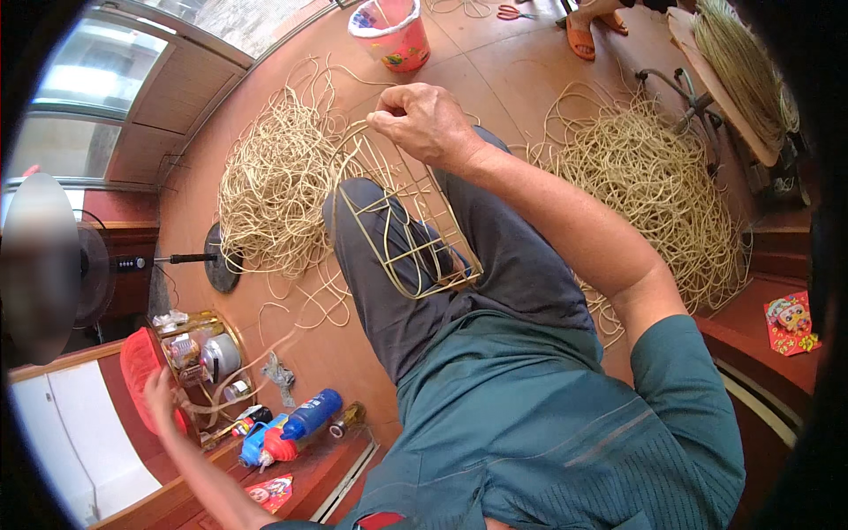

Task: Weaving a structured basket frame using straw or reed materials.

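A gold-coloured wire frame [386,258], shaped like a long open basket, lies across my thighs. My right hand [426,124] is closed at its far end, fingers curled together there, with tan cord beside them; the exact grip is hidden. Out to the left, my left hand [163,402] is smeared by motion near a red rounded seat or cover. A blurred tan strand [256,362] runs from beside that hand toward the floor. A big heap of loose tan cord [274,181] lies beyond my left knee, its strands reaching the frame.
Another cord heap [645,185] spreads at right, by a chair holding a cord bundle [738,71]. A pink bin [390,40], scissors [514,12] and a person's sandalled foot [580,35] are at the far side. Left stand a fan [93,265], a jar rack [216,358] and a blue bottle [311,413].
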Available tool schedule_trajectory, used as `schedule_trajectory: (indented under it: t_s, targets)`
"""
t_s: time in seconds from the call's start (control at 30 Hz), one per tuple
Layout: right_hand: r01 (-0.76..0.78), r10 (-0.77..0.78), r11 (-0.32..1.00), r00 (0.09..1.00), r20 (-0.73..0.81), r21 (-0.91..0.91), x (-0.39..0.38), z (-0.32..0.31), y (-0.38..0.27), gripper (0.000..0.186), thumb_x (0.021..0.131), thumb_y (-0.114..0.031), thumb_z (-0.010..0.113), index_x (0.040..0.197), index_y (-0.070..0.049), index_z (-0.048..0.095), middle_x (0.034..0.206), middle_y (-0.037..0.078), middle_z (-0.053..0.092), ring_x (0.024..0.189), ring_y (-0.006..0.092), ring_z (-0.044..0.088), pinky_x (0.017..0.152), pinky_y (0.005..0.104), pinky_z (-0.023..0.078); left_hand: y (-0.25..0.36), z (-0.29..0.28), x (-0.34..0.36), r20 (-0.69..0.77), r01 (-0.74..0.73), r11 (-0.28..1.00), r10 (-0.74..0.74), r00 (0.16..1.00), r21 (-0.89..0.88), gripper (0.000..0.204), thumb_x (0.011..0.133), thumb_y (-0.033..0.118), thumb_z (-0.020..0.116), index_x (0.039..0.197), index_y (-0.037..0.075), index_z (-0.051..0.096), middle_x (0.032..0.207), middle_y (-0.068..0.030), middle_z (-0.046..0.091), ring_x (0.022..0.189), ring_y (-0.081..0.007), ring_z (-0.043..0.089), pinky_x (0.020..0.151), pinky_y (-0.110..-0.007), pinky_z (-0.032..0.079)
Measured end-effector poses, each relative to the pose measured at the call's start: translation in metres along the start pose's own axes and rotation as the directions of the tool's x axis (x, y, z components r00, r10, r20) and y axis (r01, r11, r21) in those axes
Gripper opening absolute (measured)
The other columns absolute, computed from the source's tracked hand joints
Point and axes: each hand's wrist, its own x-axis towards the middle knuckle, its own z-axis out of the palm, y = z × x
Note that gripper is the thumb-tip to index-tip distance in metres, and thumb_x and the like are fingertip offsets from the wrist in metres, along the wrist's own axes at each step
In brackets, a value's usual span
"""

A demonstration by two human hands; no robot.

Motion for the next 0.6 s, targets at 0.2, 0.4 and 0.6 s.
schedule_trajectory:
  t_s: [0.2, 0.4, 0.6]
  targets:
    - [0.057, -0.056, 0.997, 0.998, -0.031, 0.048, 0.007, 0.015, -0.009, 0.034, 0.095, -0.032, 0.07, 0.093, 0.002, 0.074, 0.082, 0.019, 0.072, 0.078, 0.0315, 0.073, 0.078, 0.0424, 0.058, 0.281, 0.261, -0.201, 0.215, -0.293, 0.663, 0.573, 0.791, -0.689, 0.049, 0.11, 0.028, 0.063, 0.151, 0.002, 0.058, 0.136, -0.0138, 0.066, 0.084, -0.0142, 0.071, 0.066, -0.028, 0.059]
    - [0.051, -0.038, 0.941, 0.998, -0.044, 0.333, 0.004, 0.016, -0.008, 0.018, 0.094, -0.02, 0.07, 0.101, -0.006, 0.077, 0.091, 0.012, 0.076, 0.086, 0.0194, 0.074, 0.08, 0.0359, 0.059, 0.275, 0.322, -0.199, 0.162, -0.447, 0.668, 0.644, 0.748, -0.595, 0.033, 0.113, 0.022, 0.057, 0.131, -0.003, 0.069, 0.105, -0.0099, 0.073, 0.091, -0.0159, 0.068, 0.078, -0.03, 0.055]
    - [0.017, -0.008, 0.952, 0.999, -0.031, 0.304, 0.004, 0.016, -0.009, 0.021, 0.09, -0.02, 0.063, 0.1, -0.015, 0.081, 0.097, 0.014, 0.079, 0.096, 0.0364, 0.076, 0.085, 0.0457, 0.061, 0.067, 0.249, -0.071, -0.18, -0.485, 0.848, 0.454, 0.873, -0.213, 0.032, 0.112, 0.021, 0.056, 0.124, -0.003, 0.074, 0.11, -0.0137, 0.077, 0.106, -0.0248, 0.071, 0.098, -0.037, 0.054]
